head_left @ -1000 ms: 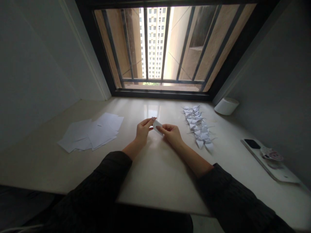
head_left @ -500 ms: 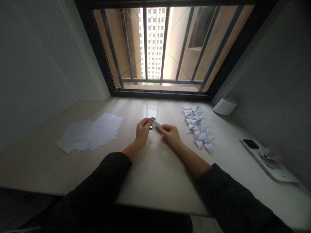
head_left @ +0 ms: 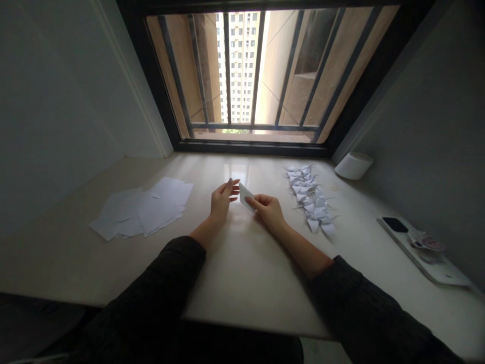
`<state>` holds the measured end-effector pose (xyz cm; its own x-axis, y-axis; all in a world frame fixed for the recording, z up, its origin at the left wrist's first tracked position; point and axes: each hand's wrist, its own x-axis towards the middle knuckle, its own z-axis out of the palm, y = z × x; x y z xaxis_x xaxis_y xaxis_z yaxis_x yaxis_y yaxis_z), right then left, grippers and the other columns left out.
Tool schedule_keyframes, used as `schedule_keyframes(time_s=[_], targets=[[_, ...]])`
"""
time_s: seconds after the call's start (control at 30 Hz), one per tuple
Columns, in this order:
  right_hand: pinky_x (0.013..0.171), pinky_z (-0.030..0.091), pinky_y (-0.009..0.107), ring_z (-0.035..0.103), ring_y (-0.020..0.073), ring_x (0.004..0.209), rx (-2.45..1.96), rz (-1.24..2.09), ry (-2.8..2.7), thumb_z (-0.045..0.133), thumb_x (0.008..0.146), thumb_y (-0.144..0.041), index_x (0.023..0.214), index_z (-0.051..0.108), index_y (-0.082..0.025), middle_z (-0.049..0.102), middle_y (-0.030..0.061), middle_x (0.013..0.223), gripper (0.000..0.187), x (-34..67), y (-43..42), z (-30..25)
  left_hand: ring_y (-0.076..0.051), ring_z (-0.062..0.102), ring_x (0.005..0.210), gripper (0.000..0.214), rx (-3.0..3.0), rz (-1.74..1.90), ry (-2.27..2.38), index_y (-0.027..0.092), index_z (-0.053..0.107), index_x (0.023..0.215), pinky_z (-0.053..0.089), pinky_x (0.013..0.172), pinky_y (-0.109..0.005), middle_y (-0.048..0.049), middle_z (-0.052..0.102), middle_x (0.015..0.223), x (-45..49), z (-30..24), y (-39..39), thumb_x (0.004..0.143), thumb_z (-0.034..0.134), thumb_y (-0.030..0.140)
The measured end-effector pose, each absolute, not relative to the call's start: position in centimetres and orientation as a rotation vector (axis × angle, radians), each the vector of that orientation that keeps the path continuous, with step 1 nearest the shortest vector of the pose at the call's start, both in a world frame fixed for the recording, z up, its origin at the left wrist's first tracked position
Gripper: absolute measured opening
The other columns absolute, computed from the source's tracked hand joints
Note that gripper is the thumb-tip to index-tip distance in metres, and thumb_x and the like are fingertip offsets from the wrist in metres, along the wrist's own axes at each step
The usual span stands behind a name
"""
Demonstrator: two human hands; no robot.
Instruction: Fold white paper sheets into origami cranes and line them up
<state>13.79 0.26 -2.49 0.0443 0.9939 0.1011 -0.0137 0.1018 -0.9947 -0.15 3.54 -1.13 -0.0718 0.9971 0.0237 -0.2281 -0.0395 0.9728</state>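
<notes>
A small folded piece of white paper (head_left: 246, 194) is pinched between the thumb and fingers of my right hand (head_left: 270, 210), held up over the middle of the counter. Just left of it, my left hand (head_left: 223, 200) has its fingers apart and holds nothing. Its fingertips are close to the paper's left edge. To the right of my right hand lie rows of folded white paper cranes (head_left: 308, 194), packed close together. Loose white paper sheets (head_left: 162, 202) lie in an overlapping pile on the left.
The pale counter (head_left: 242, 283) runs up to a barred window (head_left: 250, 146) with a dark frame. By the right wall lie a white roll (head_left: 353, 166) and a phone (head_left: 413, 258) in a light case with a raised grip. The counter's front edge is close to my body.
My left hand has let go of the folded paper and opened its fingers, shifting slightly left. My right hand keeps its pinch on the paper, which now stands more upright.
</notes>
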Motion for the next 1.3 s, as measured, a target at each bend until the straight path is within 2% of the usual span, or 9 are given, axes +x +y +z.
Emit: schedule_keyframes(time_s=[0.2, 0.47, 0.6, 0.77, 0.97, 1.3], targets=[[0.048, 0.030, 0.023, 0.041, 0.0088, 0.047, -1.117, 1.111, -1.199, 0.068, 0.064, -0.052, 0.060, 0.063, -0.016, 0.054, -0.0025, 0.052, 0.036, 14.1, 0.6, -2.8, -0.018, 0.062, 0.080, 0.042, 1.163, 1.293, 0.994, 0.017, 0.070, 0.096, 0.047, 0.070, -0.029, -0.0071, 0.069, 0.088, 0.5, -1.7, 3.2, 0.070, 0.064, 0.049], [0.046, 0.028, 0.023, 0.040, 0.0083, 0.045, -1.107, 1.161, -1.226, 0.070, 0.062, -0.050, 0.058, 0.061, -0.016, 0.053, -0.0021, 0.051, 0.036, 13.6, 0.5, -2.7, -0.015, 0.059, 0.071, 0.037, 1.144, 1.366, 1.096, 0.015, 0.072, 0.083, 0.045, 0.062, -0.026, -0.0060, 0.068, 0.079, 0.3, -1.2, 2.9, 0.066, 0.066, 0.048], [0.043, 0.027, 0.023, 0.039, 0.0079, 0.043, -1.118, 1.182, -1.214, 0.069, 0.061, -0.053, 0.060, 0.061, -0.016, 0.053, -0.0025, 0.050, 0.038, 13.5, 0.5, -2.9, -0.014, 0.058, 0.070, 0.037, 1.140, 1.403, 1.141, 0.016, 0.071, 0.083, 0.044, 0.060, -0.025, -0.0048, 0.067, 0.077, 0.5, -0.7, 2.5, 0.067, 0.065, 0.049], [0.044, 0.029, 0.022, 0.041, 0.0082, 0.046, -1.123, 1.111, -1.169, 0.068, 0.063, -0.054, 0.059, 0.061, -0.016, 0.054, -0.0018, 0.051, 0.039, 13.7, 0.4, -3.0, -0.015, 0.058, 0.073, 0.038, 1.288, 1.225, 1.063, 0.017, 0.071, 0.081, 0.043, 0.063, -0.025, -0.0044, 0.068, 0.078, 0.4, -0.5, 2.6, 0.067, 0.065, 0.051], [0.046, 0.028, 0.023, 0.041, 0.0081, 0.047, -1.084, 1.105, -1.209, 0.067, 0.064, -0.054, 0.058, 0.061, -0.015, 0.054, -0.0013, 0.053, 0.040, 13.7, 0.5, -2.9, -0.013, 0.055, 0.065, 0.034, 1.300, 1.170, 1.037, 0.015, 0.070, 0.070, 0.040, 0.063, -0.026, -0.0027, 0.065, 0.066, 0.5, -1.0, 2.6, 0.064, 0.069, 0.048], [0.044, 0.024, 0.022, 0.036, 0.0067, 0.045, -1.088, 1.108, -1.195, 0.068, 0.061, -0.056, 0.054, 0.059, -0.015, 0.048, -0.0033, 0.048, 0.042, 13.4, 0.4, -2.5, -0.014, 0.057, 0.069, 0.032, 1.195, 1.173, 1.080, 0.016, 0.072, 0.073, 0.040, 0.066, -0.026, -0.0048, 0.068, 0.073, 0.4, -1.2, 2.9, 0.061, 0.072, 0.046]])
